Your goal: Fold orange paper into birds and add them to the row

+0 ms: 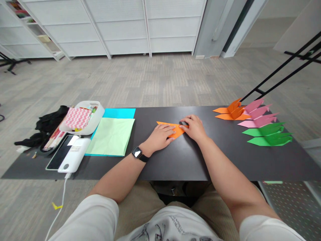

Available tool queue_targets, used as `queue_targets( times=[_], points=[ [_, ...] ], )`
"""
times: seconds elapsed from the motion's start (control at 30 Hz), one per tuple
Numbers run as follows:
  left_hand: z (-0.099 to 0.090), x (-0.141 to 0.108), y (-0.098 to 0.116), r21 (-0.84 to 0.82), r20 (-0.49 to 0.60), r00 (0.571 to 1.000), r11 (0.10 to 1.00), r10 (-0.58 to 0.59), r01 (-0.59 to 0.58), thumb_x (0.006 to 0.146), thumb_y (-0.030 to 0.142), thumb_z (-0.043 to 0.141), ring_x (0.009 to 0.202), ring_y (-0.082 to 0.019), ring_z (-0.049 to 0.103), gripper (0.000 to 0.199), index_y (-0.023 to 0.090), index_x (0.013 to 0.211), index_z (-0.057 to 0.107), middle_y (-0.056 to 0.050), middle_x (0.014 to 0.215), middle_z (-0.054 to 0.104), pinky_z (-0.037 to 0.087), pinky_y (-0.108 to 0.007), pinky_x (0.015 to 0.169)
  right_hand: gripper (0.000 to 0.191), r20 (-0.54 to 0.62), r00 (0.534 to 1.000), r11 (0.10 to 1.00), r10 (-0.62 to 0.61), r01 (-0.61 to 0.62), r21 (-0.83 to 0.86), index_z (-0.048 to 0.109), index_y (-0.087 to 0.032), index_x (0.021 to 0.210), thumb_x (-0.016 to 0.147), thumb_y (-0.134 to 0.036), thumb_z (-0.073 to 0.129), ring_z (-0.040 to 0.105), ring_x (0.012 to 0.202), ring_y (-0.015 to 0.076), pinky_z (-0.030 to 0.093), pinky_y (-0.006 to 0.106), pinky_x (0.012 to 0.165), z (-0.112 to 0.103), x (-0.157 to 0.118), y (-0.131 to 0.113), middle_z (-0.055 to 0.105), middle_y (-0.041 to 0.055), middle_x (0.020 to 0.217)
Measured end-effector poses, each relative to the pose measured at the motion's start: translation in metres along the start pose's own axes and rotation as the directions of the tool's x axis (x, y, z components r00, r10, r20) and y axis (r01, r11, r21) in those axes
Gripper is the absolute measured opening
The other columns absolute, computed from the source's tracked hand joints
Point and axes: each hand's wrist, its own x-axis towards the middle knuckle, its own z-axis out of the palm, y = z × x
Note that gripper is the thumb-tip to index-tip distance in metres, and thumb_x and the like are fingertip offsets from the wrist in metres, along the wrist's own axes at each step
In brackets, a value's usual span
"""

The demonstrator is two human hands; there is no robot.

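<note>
An orange folded paper [178, 131] lies on the dark table [175, 164] in front of me, roughly triangular with a point toward me. My left hand [160, 135] rests on its left part, fingers stretched out flat over the paper. At its right corner is my right hand [195, 128], with thumb and forefinger closed around the paper's edge. The fingertips of both hands hide parts of the paper.
Folded orange [232, 112], pink [258, 115] and green [269, 135] paper birds stand at the right. Light green sheets [112, 134], a white basket [94, 122], a phone [60, 152] and a white power bank [74, 155] with a cable are at the left.
</note>
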Motion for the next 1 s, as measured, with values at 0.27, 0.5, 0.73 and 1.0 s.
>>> queue_targets(
  times=[0.27, 0.5, 0.73, 1.0],
  points=[
    [-0.002, 0.000, 0.004, 0.029, 0.013, 1.000, 0.999, -0.018, 0.018, 0.107, 0.038, 0.056, 0.149, -0.029, 0.052, 0.035, 0.028, 0.137, 0.072, -0.002, 0.160, 0.061, 0.037, -0.052, 0.128, 0.057, -0.002, 0.983, 0.977, 0.186, -0.185, -0.108, 0.073, -0.028, 0.137, 0.090, -0.059, 0.078, 0.045, 0.149, 0.0430, 0.032, 0.069, 0.125, -0.007, -0.002, 0.032, 0.055, 0.0166, 0.156],
    [-0.002, -0.003, 0.002, 0.023, -0.031, 0.997, 0.997, -0.075, 0.076, 0.105, 0.039, 0.059, 0.148, -0.031, 0.053, 0.037, 0.027, 0.137, 0.072, -0.004, 0.157, 0.063, 0.034, -0.053, 0.129, 0.054, -0.137, 0.977, 0.987, 0.162, -0.163, 0.006, 0.069, -0.020, 0.141, 0.096, -0.049, 0.068, 0.054, 0.143, 0.0365, 0.040, 0.057, 0.124, -0.013, 0.000, 0.027, 0.060, 0.0199, 0.149],
    [-0.004, -0.003, 0.002, -0.001, -0.059, 0.994, 0.995, -0.097, 0.097, 0.101, 0.043, 0.064, 0.146, -0.032, 0.054, 0.045, 0.025, 0.142, 0.068, -0.007, 0.153, 0.066, 0.033, -0.054, 0.129, 0.076, 0.064, 0.997, 0.998, -0.054, 0.054, -0.010, 0.053, -0.024, 0.159, 0.092, -0.056, 0.071, 0.037, 0.158, 0.0397, 0.022, 0.068, 0.132, 0.001, -0.015, -0.027, 0.047, 0.0175, 0.165],
    [-0.003, -0.003, -0.001, -0.021, -0.063, 0.992, 0.994, -0.111, 0.110, 0.099, 0.044, 0.068, 0.144, -0.032, 0.055, 0.047, 0.024, 0.142, 0.068, -0.007, 0.151, 0.067, 0.036, -0.053, 0.128, 0.100, 0.198, 0.980, 0.998, -0.001, 0.013, -0.060, 0.035, -0.025, 0.170, 0.087, -0.063, 0.076, 0.026, 0.164, 0.0428, 0.013, 0.074, 0.130, 0.011, -0.018, -0.033, 0.036, 0.0181, 0.174]
  ],
)
